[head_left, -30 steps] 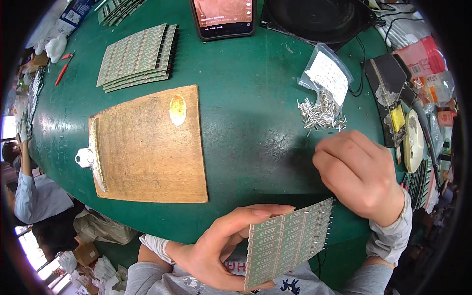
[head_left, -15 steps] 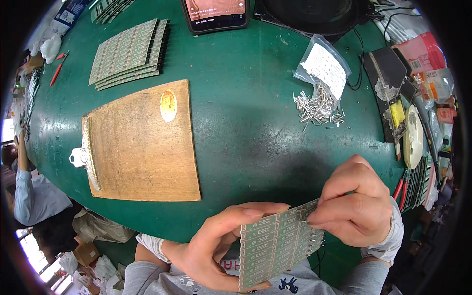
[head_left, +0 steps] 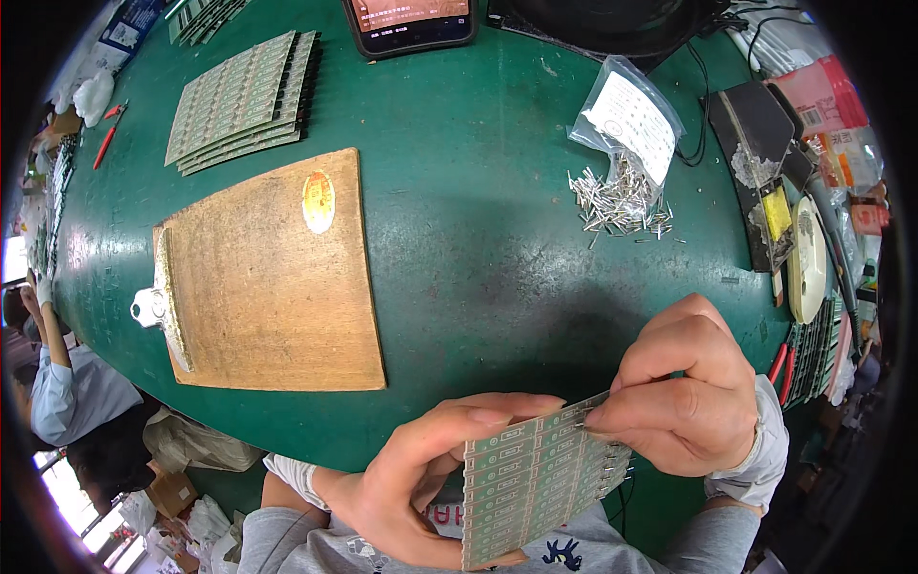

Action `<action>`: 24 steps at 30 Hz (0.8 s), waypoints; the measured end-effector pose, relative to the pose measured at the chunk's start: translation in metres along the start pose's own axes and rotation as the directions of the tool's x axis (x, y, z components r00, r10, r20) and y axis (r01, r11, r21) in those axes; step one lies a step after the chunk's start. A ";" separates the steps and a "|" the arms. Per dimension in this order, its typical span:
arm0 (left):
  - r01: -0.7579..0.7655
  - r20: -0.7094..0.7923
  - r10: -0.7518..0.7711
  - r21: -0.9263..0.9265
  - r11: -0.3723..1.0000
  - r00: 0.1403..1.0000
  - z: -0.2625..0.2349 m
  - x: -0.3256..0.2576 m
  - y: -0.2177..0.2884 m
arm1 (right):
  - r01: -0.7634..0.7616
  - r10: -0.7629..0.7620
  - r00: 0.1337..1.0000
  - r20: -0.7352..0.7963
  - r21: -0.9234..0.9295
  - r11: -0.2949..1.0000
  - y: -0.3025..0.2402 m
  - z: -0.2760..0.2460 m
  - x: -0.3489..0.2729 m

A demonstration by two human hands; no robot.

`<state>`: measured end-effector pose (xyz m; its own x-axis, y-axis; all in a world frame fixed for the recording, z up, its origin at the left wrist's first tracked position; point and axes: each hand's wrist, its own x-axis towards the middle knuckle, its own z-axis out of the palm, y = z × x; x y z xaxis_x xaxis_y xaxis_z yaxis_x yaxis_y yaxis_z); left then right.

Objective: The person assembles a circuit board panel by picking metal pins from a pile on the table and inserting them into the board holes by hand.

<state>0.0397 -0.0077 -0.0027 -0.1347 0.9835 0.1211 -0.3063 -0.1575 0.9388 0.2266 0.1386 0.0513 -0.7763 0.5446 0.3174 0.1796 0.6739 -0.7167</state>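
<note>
A green circuit board panel [head_left: 521, 483] with repeated rows of pads is tilted up in front of my body at the table's near edge. My left hand [head_left: 406, 469] grips its left side, thumb along the top and fingers underneath. At the panel's upper right, my right hand [head_left: 684, 392] has thumb and forefinger pinched on what looks like a small metal pin, its tip against the board face. Several similar pins [head_left: 612, 464] stick out along the right part of the panel. The fingertips partly hide the spot being touched.
Loose metal pins [head_left: 612, 206] spill from a clear bag [head_left: 636, 120] at the back right. A wooden clipboard [head_left: 273, 287] lies left, with stacked panels [head_left: 234, 96] behind it. Red-handled cutters [head_left: 110, 139], a phone [head_left: 411, 33] and a yellow sponge [head_left: 776, 215] surround the workspace. Another person's sleeve [head_left: 81, 392] shows far left.
My right fingertips have shifted slightly left along the panel, and a bit of metal now shows at their tips. The left hand keeps its hold. The whole view has shifted slightly.
</note>
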 end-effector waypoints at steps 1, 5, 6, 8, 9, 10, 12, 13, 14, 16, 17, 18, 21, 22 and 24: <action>-0.001 -0.004 0.000 -0.005 1.000 1.000 0.000 0.000 0.000 | 0.009 -0.009 1.000 -0.007 -0.012 1.000 0.000 0.000 0.000; -0.005 -0.008 0.005 -0.001 1.000 1.000 -0.001 0.000 -0.001 | 0.040 -0.040 0.999 -0.006 -0.019 0.999 0.001 0.001 0.000; -0.005 0.008 0.005 -0.005 1.000 1.000 -0.003 0.000 -0.001 | 0.040 -0.040 0.999 -0.006 -0.018 0.999 0.002 0.001 0.000; -0.004 0.026 0.004 -0.011 1.000 1.000 -0.003 0.001 -0.001 | 0.079 -0.079 0.997 0.000 -0.013 0.997 0.004 0.000 0.000; 0.005 0.015 -0.004 -0.013 1.000 1.000 -0.002 0.001 0.000 | 0.078 -0.078 0.997 0.000 -0.013 0.997 0.005 0.001 0.000; 0.013 0.005 -0.013 -0.015 1.000 1.000 -0.001 0.000 0.001 | 0.117 -0.118 0.993 -0.018 -0.044 0.992 0.006 0.002 -0.001; 0.018 -0.015 -0.018 -0.016 1.000 1.000 0.001 0.000 0.001 | 0.154 -0.157 0.987 -0.035 -0.074 0.985 0.006 0.002 -0.002; 0.022 -0.034 -0.023 -0.018 1.000 0.999 0.002 0.000 0.001 | 0.173 -0.174 0.985 0.003 -0.119 0.978 0.004 0.001 -0.002; 0.023 -0.033 -0.023 -0.019 1.000 0.999 0.001 0.000 0.001 | 0.194 -0.190 0.981 0.042 -0.163 0.967 0.002 0.000 -0.003; 0.019 0.016 -0.018 -0.035 0.999 1.000 -0.003 0.001 0.000 | 0.187 -0.181 0.982 0.046 -0.169 0.968 -0.001 0.000 -0.001; 0.019 0.017 -0.019 -0.035 0.999 1.000 -0.005 0.001 0.001 | 0.180 -0.174 0.984 0.049 -0.174 0.968 -0.002 0.001 0.000; 0.014 0.029 -0.014 0.007 1.000 0.999 -0.006 0.002 0.002 | 0.179 -0.173 0.984 0.048 -0.175 0.968 -0.002 0.000 -0.001; 0.026 0.012 -0.026 -0.008 1.000 1.000 -0.004 0.000 0.002 | 0.253 -0.249 0.967 0.046 -0.188 0.949 0.004 0.003 -0.003; 0.045 -0.012 -0.046 -0.067 0.997 0.999 -0.002 -0.001 0.002 | 0.321 -0.325 0.945 0.025 -0.249 0.914 0.006 0.005 -0.006; 0.059 -0.029 -0.061 -0.081 0.995 0.998 0.000 0.000 0.001 | 0.384 -0.401 0.916 0.010 -0.314 0.868 0.006 0.003 -0.010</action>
<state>0.0389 -0.0081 -0.0015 -0.1426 0.9883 0.0539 -0.3891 -0.1060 0.9151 0.2337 0.1359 0.0419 -0.7893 0.2232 0.5720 0.0474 0.9510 -0.3057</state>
